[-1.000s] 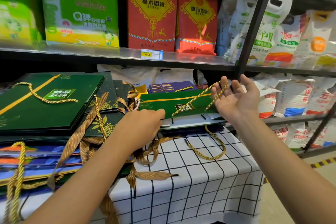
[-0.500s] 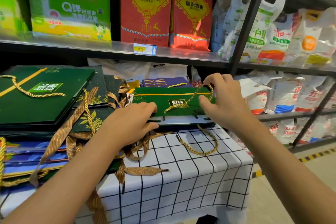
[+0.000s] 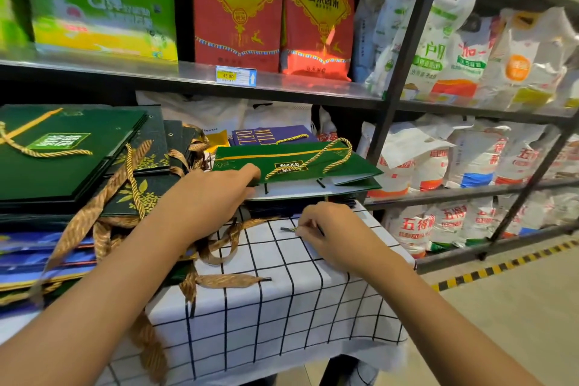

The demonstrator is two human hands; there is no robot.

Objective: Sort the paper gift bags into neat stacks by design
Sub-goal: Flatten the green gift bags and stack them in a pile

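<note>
A small green gift bag (image 3: 341, 166) with a gold stripe lies flat on top of a short stack at the back of the checked tablecloth (image 3: 282, 307). One gold rope handle (image 3: 332, 152) lies looped across its face. My left hand (image 3: 213, 197) grips the bag's near left corner, thumb on top. My right hand (image 3: 332, 229) is down on the cloth just in front of the stack, its fingers pinching a bit of rope handle (image 3: 288, 229); most of that rope is hidden under the hand.
On the left lie a big green bag stack (image 3: 62, 160), dark leaf-print bags (image 3: 138, 194) with tangled gold ribbons, and blue bags (image 3: 47, 257) underneath. A purple bag (image 3: 266, 135) lies behind. The metal shelf (image 3: 297, 88) of rice sacks hangs close overhead; a black post (image 3: 398, 72) stands right.
My right hand let go of the upper rope handle, which now lies on the green bag, and dropped to the lower rope on the cloth. The left hand stayed at the bag's corner.
</note>
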